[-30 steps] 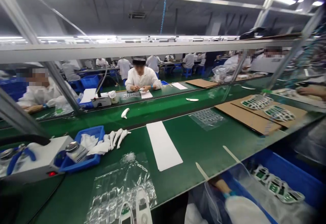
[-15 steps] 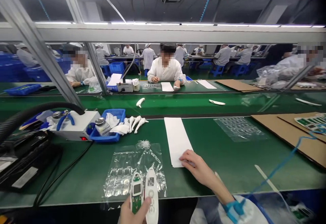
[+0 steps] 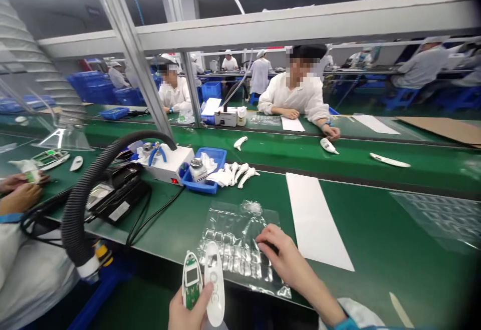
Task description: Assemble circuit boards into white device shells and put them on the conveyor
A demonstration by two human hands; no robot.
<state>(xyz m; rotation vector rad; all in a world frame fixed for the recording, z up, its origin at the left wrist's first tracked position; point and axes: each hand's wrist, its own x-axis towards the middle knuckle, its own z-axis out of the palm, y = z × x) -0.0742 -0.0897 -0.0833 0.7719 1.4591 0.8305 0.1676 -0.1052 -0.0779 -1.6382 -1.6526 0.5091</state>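
Note:
My left hand (image 3: 190, 306) grips two halves of a white handheld device side by side. One is a housing half (image 3: 192, 282) with a green circuit board and a small screen in it. The other is a white cover (image 3: 215, 285) with a window and button openings, pressed under my thumb. Over a clear plastic sheet (image 3: 221, 220) bearing rows of square clear films, my right hand (image 3: 283, 255) hovers with its fingers loosely bent and thumb a little apart. I see nothing held in it; whether its fingertips touch the sheet cannot be made out.
A long white paper (image 3: 315, 220) lies right of the sheet. Behind it are white curved parts (image 3: 244, 174), a blue tray (image 3: 205, 190) and a white box (image 3: 169, 170) with a black hose (image 3: 86, 185). A co-worker's hands (image 3: 22, 190) work at left; another person sits opposite.
My view has turned left. My right hand has moved from the white paper over to the clear plastic sheet. Across the belt, a person's hand has reached out beside a white part.

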